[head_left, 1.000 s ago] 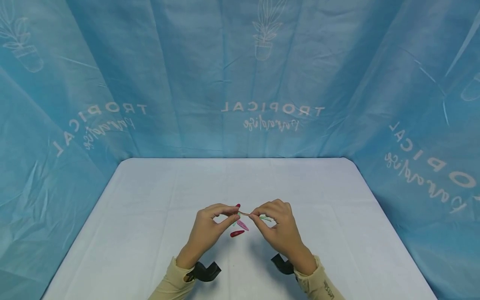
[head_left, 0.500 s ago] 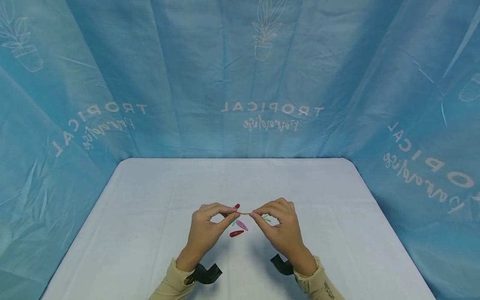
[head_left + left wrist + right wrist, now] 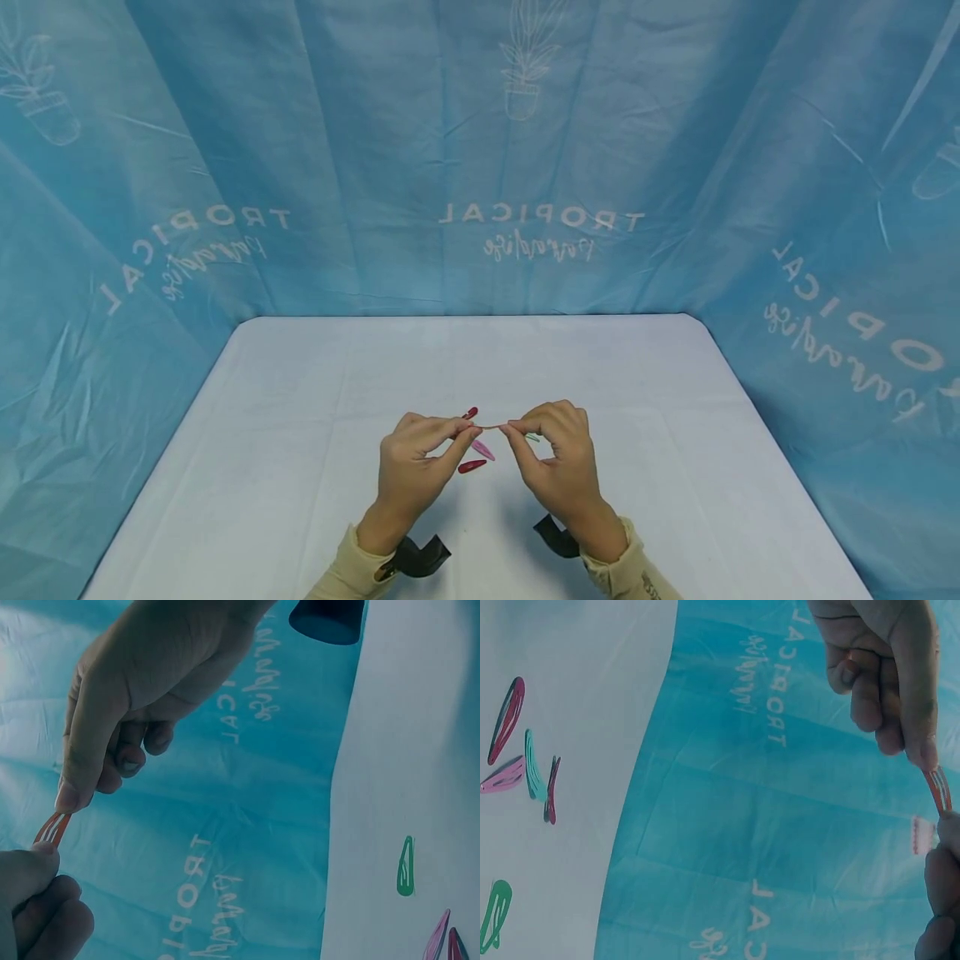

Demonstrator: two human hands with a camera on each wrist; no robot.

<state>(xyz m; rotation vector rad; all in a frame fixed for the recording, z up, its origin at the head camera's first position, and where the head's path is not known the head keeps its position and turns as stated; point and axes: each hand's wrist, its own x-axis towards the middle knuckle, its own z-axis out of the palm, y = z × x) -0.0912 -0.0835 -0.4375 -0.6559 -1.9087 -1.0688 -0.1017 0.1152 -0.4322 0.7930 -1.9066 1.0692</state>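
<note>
An orange snap hair clip (image 3: 491, 427) is stretched between my two hands, raised above the white table. My left hand (image 3: 416, 462) pinches one end between thumb and fingertips. From the opposite side, my right hand (image 3: 558, 467) pinches the other end. In the left wrist view the slotted middle of the orange hair clip (image 3: 52, 829) shows between the fingertips, its ends covered. Below lie a pink hair clip (image 3: 483, 450), two dark red hair clips (image 3: 472, 467) and a green one (image 3: 495, 915). A teal hair clip (image 3: 532, 765) appears in the right wrist view.
The white table (image 3: 337, 367) has blue printed curtains (image 3: 480, 167) behind it and along both sides. Black curved mounts (image 3: 423, 557) sit at both wrists. The loose clips lie close together under the hands, with the green one somewhat apart.
Both hands keep their pinch on the orange hair clip, which has gone from slightly slanted to nearly level. The left hand has shifted slightly left, and its fingers now hide the teal clip in the head view.
</note>
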